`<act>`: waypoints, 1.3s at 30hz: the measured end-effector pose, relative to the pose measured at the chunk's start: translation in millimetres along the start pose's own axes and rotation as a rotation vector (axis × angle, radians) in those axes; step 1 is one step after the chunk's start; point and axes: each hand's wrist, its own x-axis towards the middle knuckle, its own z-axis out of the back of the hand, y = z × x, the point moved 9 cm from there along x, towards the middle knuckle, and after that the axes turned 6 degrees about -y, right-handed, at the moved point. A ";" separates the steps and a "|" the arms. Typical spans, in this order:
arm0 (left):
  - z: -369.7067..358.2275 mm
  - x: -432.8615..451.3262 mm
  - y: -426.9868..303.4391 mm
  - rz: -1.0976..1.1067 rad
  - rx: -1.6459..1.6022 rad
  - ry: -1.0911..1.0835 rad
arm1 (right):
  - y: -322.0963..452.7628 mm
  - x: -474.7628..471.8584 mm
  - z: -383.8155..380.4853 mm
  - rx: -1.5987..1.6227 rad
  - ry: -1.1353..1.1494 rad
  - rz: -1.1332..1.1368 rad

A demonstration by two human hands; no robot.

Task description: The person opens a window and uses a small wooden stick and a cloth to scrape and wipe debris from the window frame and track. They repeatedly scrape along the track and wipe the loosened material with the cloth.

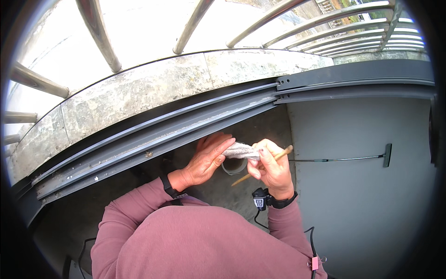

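A damp-looking greyish-white cloth (241,150), bunched lengthwise, stretches between my two hands. My left hand (207,158) has its end between the thumb and the extended fingers. With thumb and fingertips, my right hand (273,165) pinches the other end. A thin wooden stick (240,181) also runs through my right hand, its blunt end out past the knuckles and its narrow end pointing down to the left. Beneath the cloth stands a round pale bucket (232,171) with dark contents, partly hidden by cloth and hands.
A grey metal sliding-window track (167,132) crosses ahead, with grit and a small brown clump (148,153) on it. Beyond are a stone sill (139,87) and metal bars (193,26). At right, a long-handled squeegee (386,155) lies against a pale surface (348,209). Cables hang beside my arms.
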 end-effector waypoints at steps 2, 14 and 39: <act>-3.8 0.6 3.1 0.013 -0.029 0.015 | 4.6 -0.1 -2.7 0.077 0.015 0.017; 21.3 22.0 -38.8 0.019 -0.341 -0.155 | 26.2 24.8 46.5 -0.135 -0.349 0.084; -11.1 92.1 -27.6 0.341 -0.572 -0.544 | 212.9 -18.9 -21.2 -0.113 0.166 0.855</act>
